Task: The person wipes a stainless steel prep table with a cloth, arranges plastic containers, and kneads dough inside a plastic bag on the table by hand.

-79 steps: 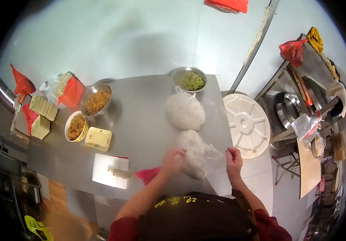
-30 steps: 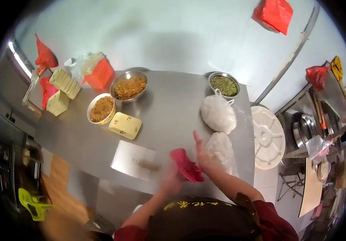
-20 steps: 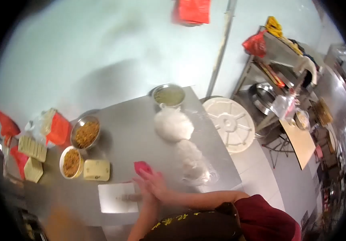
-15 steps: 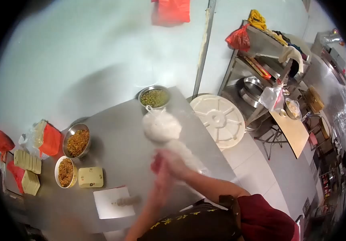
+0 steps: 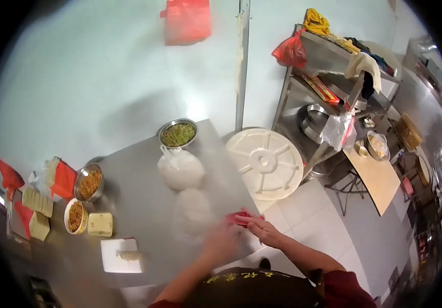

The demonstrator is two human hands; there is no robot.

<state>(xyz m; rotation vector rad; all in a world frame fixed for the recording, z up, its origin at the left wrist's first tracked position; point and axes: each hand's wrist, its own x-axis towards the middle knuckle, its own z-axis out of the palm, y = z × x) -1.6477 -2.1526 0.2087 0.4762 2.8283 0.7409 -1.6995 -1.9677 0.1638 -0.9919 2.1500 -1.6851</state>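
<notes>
A crumpled pink-red cloth [image 5: 241, 218] lies in the grip of my right hand [image 5: 263, 229], past the right edge of the metal table [image 5: 133, 174]. Smeared by motion, my left hand [image 5: 223, 241] is just left of the cloth; its fingers cannot be made out. Beside it on the table rests a clear bag of white dough-like stuff [image 5: 192, 210]. Behind that sits a tied white bag [image 5: 181, 169], close to a steel bowl of chopped greens [image 5: 178, 134].
A large white round lid [image 5: 264, 163] stands right of the table. At the left are a steel bowl of filling [image 5: 89, 185], a patterned bowl [image 5: 76, 216], a yellow tray [image 5: 100, 225] and a white board [image 5: 121, 262]. A metal shelf [image 5: 323, 43] stands at the right.
The view has swung right. The pink-red cloth was picked up from the table, passed between both hands, and carried rightward past the table edge. The bags stay on the table.
</notes>
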